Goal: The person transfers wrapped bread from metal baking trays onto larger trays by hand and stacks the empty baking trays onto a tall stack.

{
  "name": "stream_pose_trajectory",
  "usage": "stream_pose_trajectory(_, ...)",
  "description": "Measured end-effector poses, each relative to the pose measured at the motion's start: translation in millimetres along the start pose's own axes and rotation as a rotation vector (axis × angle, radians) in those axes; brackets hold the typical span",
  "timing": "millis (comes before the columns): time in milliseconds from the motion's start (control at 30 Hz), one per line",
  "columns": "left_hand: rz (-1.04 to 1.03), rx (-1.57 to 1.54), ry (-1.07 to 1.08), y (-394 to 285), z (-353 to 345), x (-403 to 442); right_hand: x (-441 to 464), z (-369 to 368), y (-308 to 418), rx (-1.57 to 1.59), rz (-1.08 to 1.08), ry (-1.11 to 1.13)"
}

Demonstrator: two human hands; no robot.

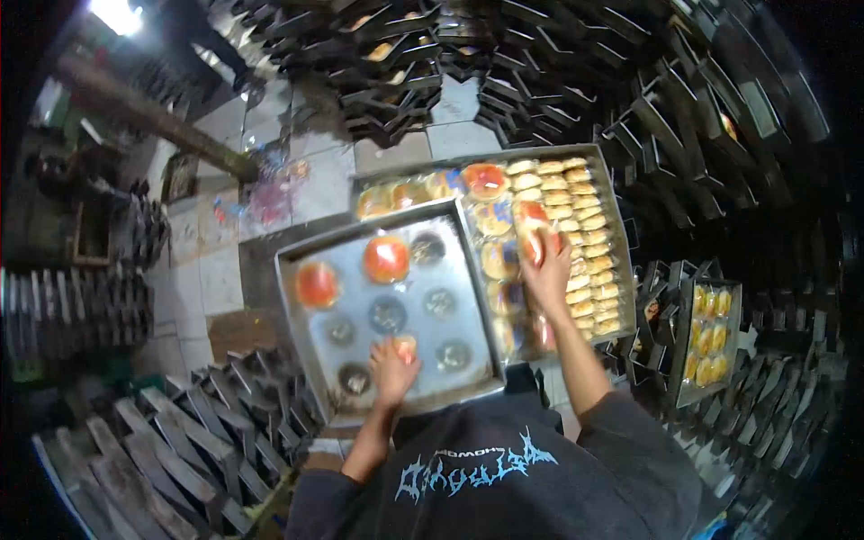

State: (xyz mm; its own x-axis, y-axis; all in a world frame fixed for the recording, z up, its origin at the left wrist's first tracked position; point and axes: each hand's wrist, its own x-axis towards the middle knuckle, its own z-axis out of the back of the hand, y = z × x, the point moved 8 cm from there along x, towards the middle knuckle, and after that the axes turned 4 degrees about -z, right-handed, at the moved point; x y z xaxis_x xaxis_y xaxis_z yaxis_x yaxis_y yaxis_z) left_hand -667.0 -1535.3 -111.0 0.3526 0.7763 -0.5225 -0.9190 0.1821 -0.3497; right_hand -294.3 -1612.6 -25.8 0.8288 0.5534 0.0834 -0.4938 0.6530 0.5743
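My left hand point(394, 371) is inside the metal baking tray point(423, 382), low down near its round wells. Its fingers are curled in, and a small orange-pink patch shows at them, too blurred to make out. Two round, red-brown glazed buns sit in the tray's upper part, one bun point(387, 259) to the right of the other bun point(317, 284). Over the larger tray point(621, 243) on the right, my right hand point(551, 270) grips a shiny wrapped bun point(532, 216). Clear-wrapped round buns point(493, 219) lie beside it.
Rows of small golden pastries point(585, 243) fill the right side of the larger tray, which the baking tray partly overlaps. Another tray of yellow buns point(711, 337) stands at right. Stacked dark metal racks surround the floor. A pole point(162, 117) slants across upper left; a person's leg point(220, 49) shows beyond.
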Motion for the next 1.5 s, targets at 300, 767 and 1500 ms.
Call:
stream_pose_trajectory(300, -0.334, -0.427, -0.233, -346.4, 43.1, 176.8, 172.7, -126.7, -87.7, -0.254, -0.014, 0.235)
stream_pose_trajectory(767, -0.081, 0.019, -0.247, -470.6, -59.2, 293.7, 150.7, -96.8, -161.3, 0.444, -0.186, 0.260)
stream_pose_trajectory(1500, 0.275, -0.711, -0.172, -214.5, 23.6, 6.4, 223.8, -150.1, -119.6, 0.436, 0.074, 0.514)
